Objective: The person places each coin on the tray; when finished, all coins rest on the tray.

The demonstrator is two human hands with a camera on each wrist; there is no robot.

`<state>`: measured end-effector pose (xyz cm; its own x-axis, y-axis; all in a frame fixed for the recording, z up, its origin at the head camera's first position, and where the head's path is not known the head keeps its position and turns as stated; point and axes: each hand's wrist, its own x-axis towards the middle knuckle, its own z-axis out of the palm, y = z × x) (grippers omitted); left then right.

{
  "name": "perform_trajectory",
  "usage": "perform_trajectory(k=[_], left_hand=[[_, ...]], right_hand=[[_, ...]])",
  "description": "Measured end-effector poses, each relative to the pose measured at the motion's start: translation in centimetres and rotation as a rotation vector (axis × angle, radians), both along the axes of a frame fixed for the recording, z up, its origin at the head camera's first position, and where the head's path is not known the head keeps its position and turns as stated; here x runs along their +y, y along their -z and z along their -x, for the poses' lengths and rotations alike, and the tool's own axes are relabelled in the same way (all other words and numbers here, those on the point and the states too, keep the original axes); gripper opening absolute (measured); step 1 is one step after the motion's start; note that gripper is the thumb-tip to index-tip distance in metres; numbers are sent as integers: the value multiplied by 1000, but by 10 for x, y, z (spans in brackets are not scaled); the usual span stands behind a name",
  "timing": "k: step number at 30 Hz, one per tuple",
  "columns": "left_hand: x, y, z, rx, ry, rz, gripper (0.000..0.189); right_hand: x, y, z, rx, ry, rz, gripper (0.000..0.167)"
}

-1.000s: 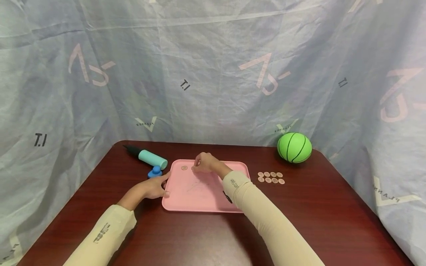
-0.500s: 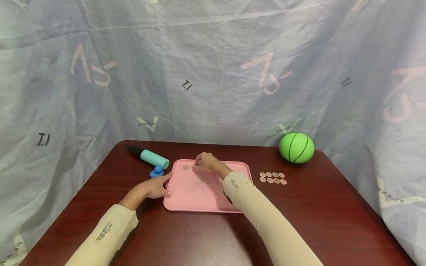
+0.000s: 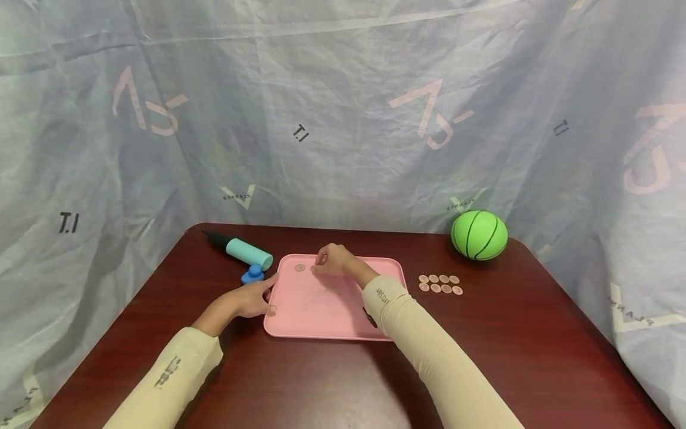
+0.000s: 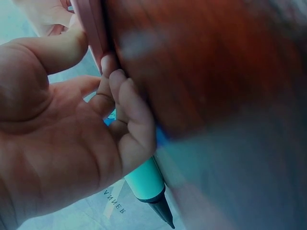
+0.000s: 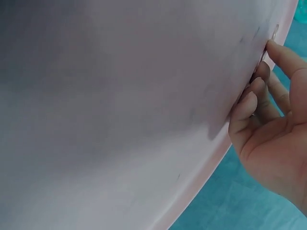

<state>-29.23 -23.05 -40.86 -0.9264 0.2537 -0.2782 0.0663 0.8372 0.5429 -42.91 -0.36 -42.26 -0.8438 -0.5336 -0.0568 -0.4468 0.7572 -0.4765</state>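
Observation:
The pink tray (image 3: 334, 325) lies on the table, and my left hand (image 3: 250, 300) holds its left edge. In the left wrist view, the thumb is on one side of the tray rim (image 4: 92, 28) and the fingers are on the other. Over the tray's far left part, my right hand (image 3: 333, 261) has its fingertips on a small round coin (image 3: 313, 269), partly hidden by them. Right beside it, to the left, another coin (image 3: 300, 268) lies flat in the tray. The right wrist view shows thumb and fingers bent close to the tray floor (image 5: 120, 96).
Right of the tray, several coins (image 3: 440, 284) lie in two rows on the dark red table (image 3: 536, 357). A green ball (image 3: 479, 235) sits at the back right. A turquoise pump with black tip (image 3: 249, 253) and a blue knobbed piece (image 3: 253, 274) lie at the left.
Both hands keep nearly the same places at the tray, the right fingertips staying at the coin. The whole head view has shifted slightly.

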Motion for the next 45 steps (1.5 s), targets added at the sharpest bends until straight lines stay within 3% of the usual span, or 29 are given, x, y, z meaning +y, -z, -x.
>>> perform_trajectory(k=[7, 13, 19, 27, 32, 40, 45], left_hand=[[-2, 0, -1, -16, 0, -12, 90], [-6, 1, -1, -31, -16, -36, 91], [-7, 1, -1, -43, -14, -42, 91], [-7, 3, 1, -43, -12, -29, 91], [-4, 0, 2, -39, -3, -43, 91], [-4, -2, 1, -32, 15, -33, 90], [-4, -1, 1, -28, 30, -39, 90]], right_hand=[[7, -7, -2, -7, -27, -75, 22], [21, -18, -8, -36, -99, -122, 28], [40, -26, -19, -16, -165, -59, 26], [77, -40, -35, 20, -214, 36, 35], [113, -50, -41, 84, -177, 99, 33], [165, -63, -52, 154, -83, 72, 24], [196, -59, -54, 61, -39, 36, 27]])
